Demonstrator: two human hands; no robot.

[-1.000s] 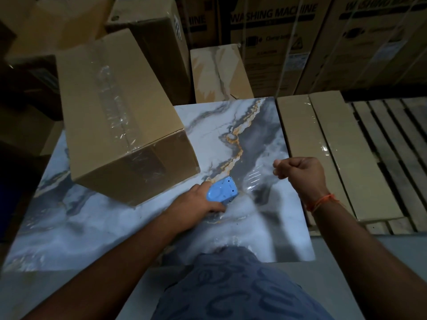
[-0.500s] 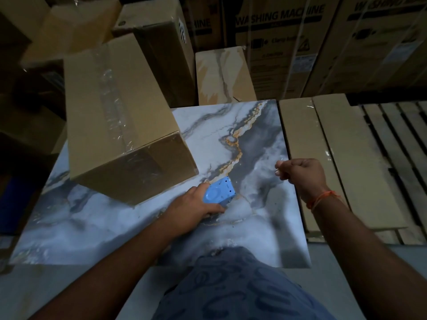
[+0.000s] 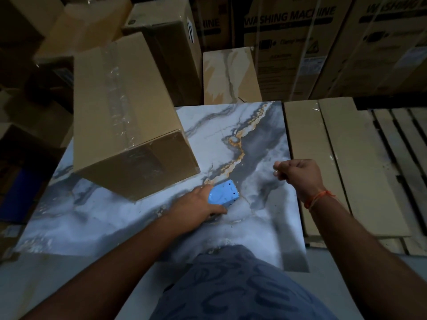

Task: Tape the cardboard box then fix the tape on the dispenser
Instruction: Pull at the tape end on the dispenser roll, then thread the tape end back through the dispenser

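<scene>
A long cardboard box [image 3: 120,107] lies on the marble-patterned slab [image 3: 233,132], at its back left, with clear tape running along its top seam and over its near end. My left hand [image 3: 196,206] presses a blue tape dispenser [image 3: 223,195] down on the slab, just in front of the box's near right corner. My right hand [image 3: 298,174] is held to the right of the dispenser, fingers pinched shut. A strip of clear tape between dispenser and fingers is barely visible, so I cannot tell for sure what the fingers hold.
Large washing-machine cartons [image 3: 300,42] and other boxes [image 3: 166,49] stand stacked behind the slab. A small marble tile [image 3: 228,77] leans at the back. Flat cardboard sheets [image 3: 342,162] lie on a wooden pallet [image 3: 402,144] to the right.
The stretch of clear tape that glinted between dispenser and right hand a second ago no longer shows clearly. Both hands stay in nearly the same places.
</scene>
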